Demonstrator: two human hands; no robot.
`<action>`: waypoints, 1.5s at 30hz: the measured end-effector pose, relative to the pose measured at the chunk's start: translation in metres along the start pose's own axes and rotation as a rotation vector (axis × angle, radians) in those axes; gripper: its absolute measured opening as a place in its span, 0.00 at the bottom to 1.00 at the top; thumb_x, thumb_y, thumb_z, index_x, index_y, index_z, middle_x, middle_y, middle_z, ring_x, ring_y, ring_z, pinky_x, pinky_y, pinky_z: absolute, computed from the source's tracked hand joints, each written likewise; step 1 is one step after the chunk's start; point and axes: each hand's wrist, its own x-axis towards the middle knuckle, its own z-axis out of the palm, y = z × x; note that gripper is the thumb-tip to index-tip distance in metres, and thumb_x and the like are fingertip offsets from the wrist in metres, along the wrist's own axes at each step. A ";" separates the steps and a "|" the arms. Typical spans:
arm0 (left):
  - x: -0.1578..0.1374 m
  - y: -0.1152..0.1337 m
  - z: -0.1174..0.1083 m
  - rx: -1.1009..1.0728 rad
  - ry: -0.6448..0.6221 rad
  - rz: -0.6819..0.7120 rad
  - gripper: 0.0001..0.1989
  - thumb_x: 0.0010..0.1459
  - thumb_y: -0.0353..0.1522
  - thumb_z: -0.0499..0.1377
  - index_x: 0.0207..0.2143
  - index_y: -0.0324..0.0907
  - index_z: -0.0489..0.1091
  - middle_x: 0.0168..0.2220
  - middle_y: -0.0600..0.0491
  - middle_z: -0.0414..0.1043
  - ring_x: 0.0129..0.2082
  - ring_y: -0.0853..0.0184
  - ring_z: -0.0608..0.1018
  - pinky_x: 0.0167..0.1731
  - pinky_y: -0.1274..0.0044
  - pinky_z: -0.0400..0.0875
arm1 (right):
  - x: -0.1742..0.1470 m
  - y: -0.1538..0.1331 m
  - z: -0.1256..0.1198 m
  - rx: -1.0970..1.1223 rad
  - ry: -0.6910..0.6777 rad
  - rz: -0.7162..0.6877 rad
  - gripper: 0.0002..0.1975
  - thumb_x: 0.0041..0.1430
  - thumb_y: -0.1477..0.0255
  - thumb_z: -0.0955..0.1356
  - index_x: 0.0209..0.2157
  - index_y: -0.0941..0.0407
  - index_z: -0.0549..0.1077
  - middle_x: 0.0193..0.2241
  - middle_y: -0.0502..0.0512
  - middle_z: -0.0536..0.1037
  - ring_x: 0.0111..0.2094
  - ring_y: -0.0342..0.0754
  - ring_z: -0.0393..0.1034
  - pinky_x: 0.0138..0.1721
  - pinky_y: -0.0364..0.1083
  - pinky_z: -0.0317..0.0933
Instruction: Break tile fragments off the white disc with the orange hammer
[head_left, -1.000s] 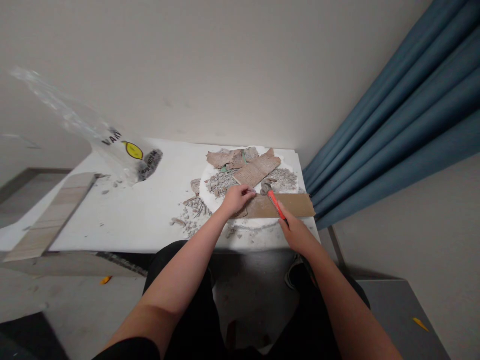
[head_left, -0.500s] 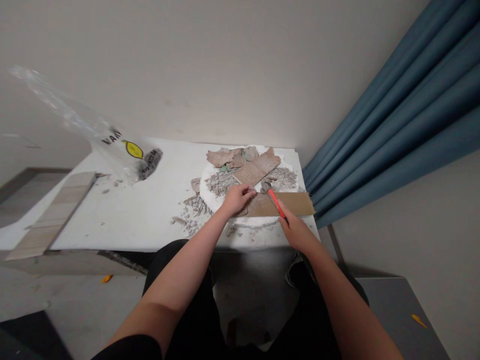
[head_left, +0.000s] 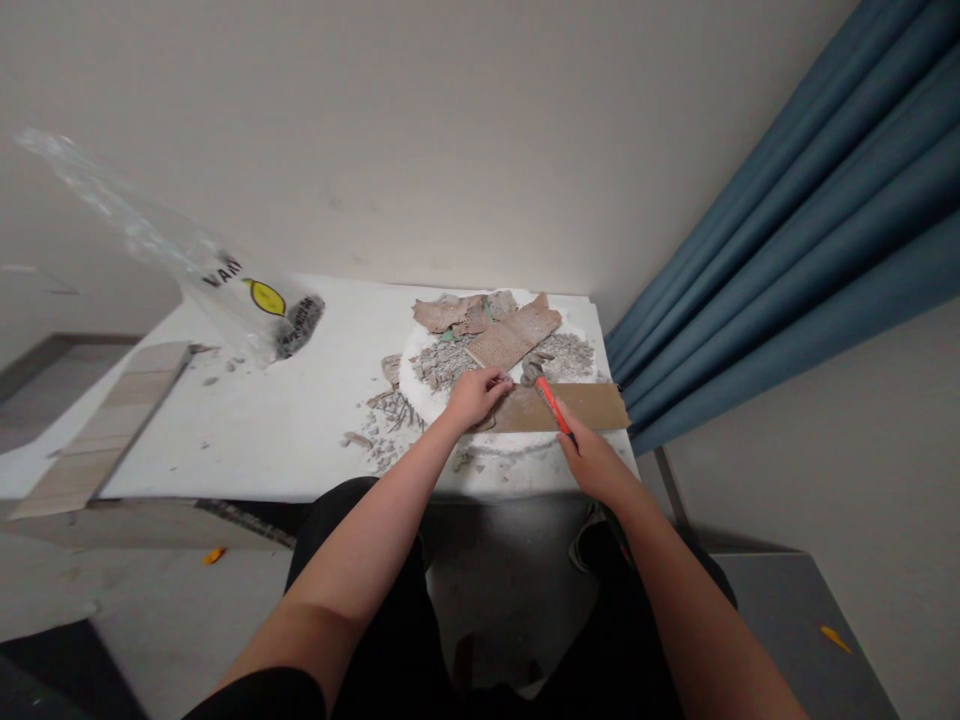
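Note:
My right hand (head_left: 586, 455) is closed round the red handle of a hammer (head_left: 553, 405). The hammer's grey head lies low, just right of my left fingertips. My left hand (head_left: 478, 395) is closed in a pinch at the left part of a flat brown board (head_left: 585, 408); whatever sits between its fingertips is too small to make out. Behind the hands, a rough brown broken slab (head_left: 516, 335) rests on a heap of grey rubble (head_left: 439, 366) spread over a round white base (head_left: 414, 392).
The white table (head_left: 262, 430) stands against a wall. At its left are a clear plastic bag (head_left: 225, 300) with grey bits in it and a wood-patterned plank (head_left: 112, 430). Loose crumbs (head_left: 379, 435) lie left of my left hand. A blue curtain (head_left: 787, 220) hangs at the right.
Hardly anything differs. Both hands, the hammer and the board stay in nearly the same place.

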 end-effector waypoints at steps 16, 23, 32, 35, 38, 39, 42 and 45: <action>0.001 -0.005 0.003 -0.022 0.018 -0.004 0.13 0.61 0.41 0.59 0.36 0.42 0.78 0.32 0.51 0.81 0.32 0.64 0.79 0.34 0.75 0.67 | 0.000 0.001 -0.001 0.011 0.001 0.001 0.32 0.68 0.72 0.60 0.72 0.52 0.54 0.63 0.61 0.70 0.64 0.58 0.64 0.62 0.58 0.60; 0.000 -0.003 0.004 -0.025 0.014 0.013 0.11 0.61 0.39 0.59 0.36 0.42 0.76 0.32 0.51 0.81 0.32 0.64 0.79 0.35 0.74 0.68 | 0.002 0.003 0.002 0.009 0.009 -0.011 0.32 0.68 0.71 0.60 0.72 0.54 0.54 0.63 0.62 0.70 0.65 0.58 0.62 0.62 0.58 0.59; -0.003 -0.007 0.008 -0.043 0.059 0.001 0.19 0.58 0.36 0.63 0.51 0.44 0.65 0.35 0.54 0.81 0.32 0.65 0.80 0.36 0.74 0.70 | -0.021 -0.025 -0.020 0.065 0.101 -0.139 0.31 0.71 0.66 0.58 0.73 0.52 0.51 0.65 0.59 0.68 0.64 0.55 0.64 0.60 0.55 0.63; -0.003 -0.007 0.008 -0.060 0.048 0.008 0.21 0.58 0.35 0.63 0.52 0.45 0.63 0.35 0.55 0.81 0.32 0.66 0.80 0.37 0.74 0.71 | -0.023 -0.032 -0.016 0.018 0.046 -0.135 0.31 0.71 0.68 0.58 0.73 0.53 0.52 0.59 0.63 0.75 0.58 0.58 0.71 0.57 0.56 0.65; -0.003 -0.008 0.009 -0.039 0.051 0.017 0.21 0.57 0.35 0.63 0.51 0.45 0.62 0.34 0.54 0.80 0.33 0.65 0.80 0.37 0.73 0.70 | -0.023 -0.034 -0.009 -0.028 0.015 -0.113 0.31 0.71 0.69 0.58 0.73 0.54 0.52 0.52 0.64 0.79 0.50 0.60 0.77 0.53 0.56 0.67; -0.003 -0.009 0.009 -0.041 0.049 0.020 0.21 0.57 0.35 0.63 0.51 0.45 0.62 0.34 0.54 0.80 0.33 0.65 0.80 0.37 0.73 0.70 | -0.023 -0.034 -0.008 -0.029 0.027 -0.116 0.31 0.71 0.69 0.58 0.73 0.53 0.51 0.52 0.64 0.80 0.48 0.59 0.77 0.51 0.55 0.68; -0.003 -0.009 0.011 -0.069 0.042 0.023 0.21 0.57 0.34 0.63 0.51 0.44 0.61 0.34 0.55 0.80 0.33 0.65 0.80 0.38 0.73 0.71 | -0.025 -0.036 -0.008 -0.044 0.050 -0.124 0.31 0.72 0.68 0.57 0.73 0.51 0.49 0.52 0.63 0.80 0.44 0.58 0.78 0.46 0.53 0.69; -0.004 -0.009 0.011 -0.083 0.045 0.015 0.22 0.56 0.34 0.63 0.51 0.44 0.60 0.32 0.56 0.79 0.32 0.66 0.79 0.36 0.74 0.70 | -0.027 -0.040 -0.009 -0.095 -0.006 -0.088 0.31 0.71 0.69 0.57 0.73 0.53 0.51 0.48 0.64 0.82 0.40 0.58 0.79 0.42 0.51 0.69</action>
